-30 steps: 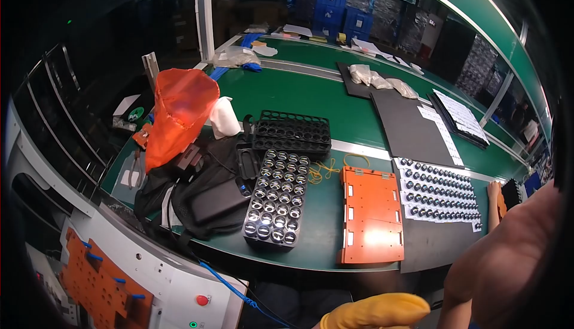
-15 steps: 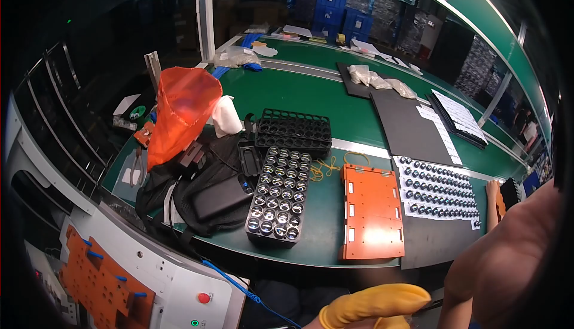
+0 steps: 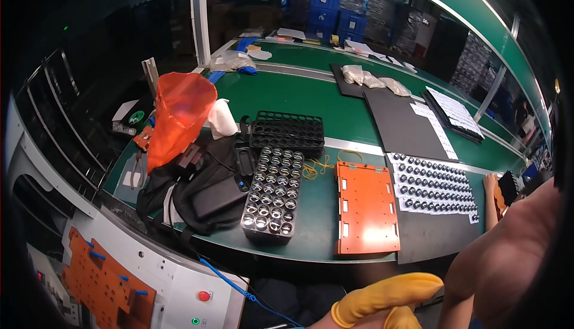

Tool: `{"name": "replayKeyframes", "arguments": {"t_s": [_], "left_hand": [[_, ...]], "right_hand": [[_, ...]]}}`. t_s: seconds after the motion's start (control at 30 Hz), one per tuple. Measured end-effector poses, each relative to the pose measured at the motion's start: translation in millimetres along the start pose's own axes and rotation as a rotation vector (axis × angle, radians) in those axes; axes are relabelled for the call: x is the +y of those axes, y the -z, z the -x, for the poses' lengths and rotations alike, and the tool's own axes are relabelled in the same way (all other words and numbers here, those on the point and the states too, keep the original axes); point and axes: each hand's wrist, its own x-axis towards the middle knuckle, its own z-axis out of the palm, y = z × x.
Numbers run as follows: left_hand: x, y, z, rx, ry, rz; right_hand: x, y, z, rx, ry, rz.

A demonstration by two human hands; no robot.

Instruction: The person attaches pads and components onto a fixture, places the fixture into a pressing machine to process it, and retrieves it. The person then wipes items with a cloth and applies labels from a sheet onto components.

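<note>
My left hand [image 3: 388,299] is low in the view, below the front edge of the bench. Yellow covering shows on its fingers, one stretched to the right and another lower, with a gap between them. Nothing is visible in it. Above it, an orange panel [image 3: 366,209] lies on the bench. My right hand [image 3: 508,251] looms large and blurred at the right edge, very near the camera; its fingers are out of sight. Left of the panel stands a black tray [image 3: 272,194] filled with shiny round parts. White sheets [image 3: 433,182] with rows of small dark parts lie right of the panel.
An empty black tray [image 3: 287,130], a dark bag [image 3: 200,191] and an orange-red plastic bag [image 3: 182,114] are at left. Grey boards [image 3: 406,126] and small bags [image 3: 362,77] lie farther back. Another person's arm [image 3: 491,200] is at right. A red button [image 3: 204,296] sits on the machine.
The bench and its objects have shifted slightly left in the view. My left hand appears a little farther right and higher, with more of its lower yellow finger showing.
</note>
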Motion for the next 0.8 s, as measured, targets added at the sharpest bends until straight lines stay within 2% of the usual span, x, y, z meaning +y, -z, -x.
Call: {"name": "replayKeyframes", "arguments": {"t_s": [0.57,0.67,0.77,0.8], "left_hand": [[-4,5,-10,0.075,0.066,-0.073],[-6,12,-13,0.123,0.092,-0.090],[-9,29,-16,0.258,0.186,-0.150],[-12,37,-19,0.230,0.170,-0.153]], "right_hand": [[8,-3,1,0.024,0.037,-0.040],[10,6,3,0.045,0.046,-0.042],[16,18,7,0.045,0.059,-0.061],[13,20,9,0.040,0.088,-0.059]]}}
